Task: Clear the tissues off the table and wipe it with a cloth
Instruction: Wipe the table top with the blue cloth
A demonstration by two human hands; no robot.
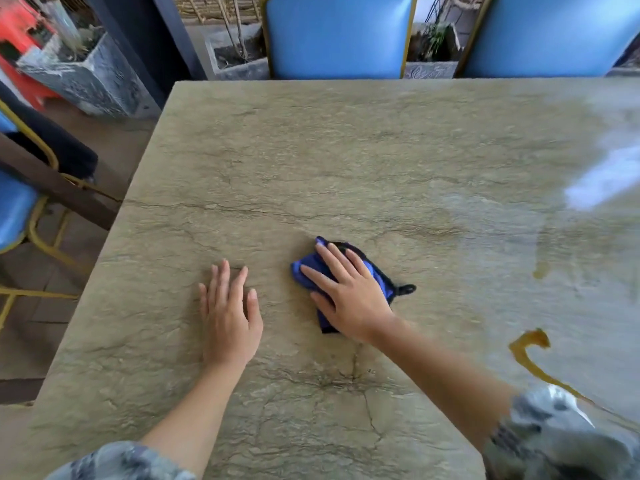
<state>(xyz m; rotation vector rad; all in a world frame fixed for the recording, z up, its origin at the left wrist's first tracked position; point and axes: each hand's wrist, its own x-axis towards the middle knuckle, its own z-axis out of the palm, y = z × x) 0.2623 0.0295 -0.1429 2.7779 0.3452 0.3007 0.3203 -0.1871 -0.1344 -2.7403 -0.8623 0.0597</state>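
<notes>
A folded blue cloth with a black edge [381,275] lies on the stone-patterned table [311,150], near its middle. My right hand [346,292] presses flat on top of the cloth, fingers spread and pointing to the far left. To the left of it, my left hand [230,313] rests flat on the bare tabletop with nothing under it. No tissues show on the table. A brown liquid streak [526,351] marks the surface at the near right, and a small brown drip [538,271] sits above it.
Two blue chairs [336,36] [554,36] stand at the table's far edge. Another blue chair with a gold frame [20,209] is off the left side. Grey stone planters [86,74] sit on the floor at the far left. Bright glare [602,181] covers the table's right part.
</notes>
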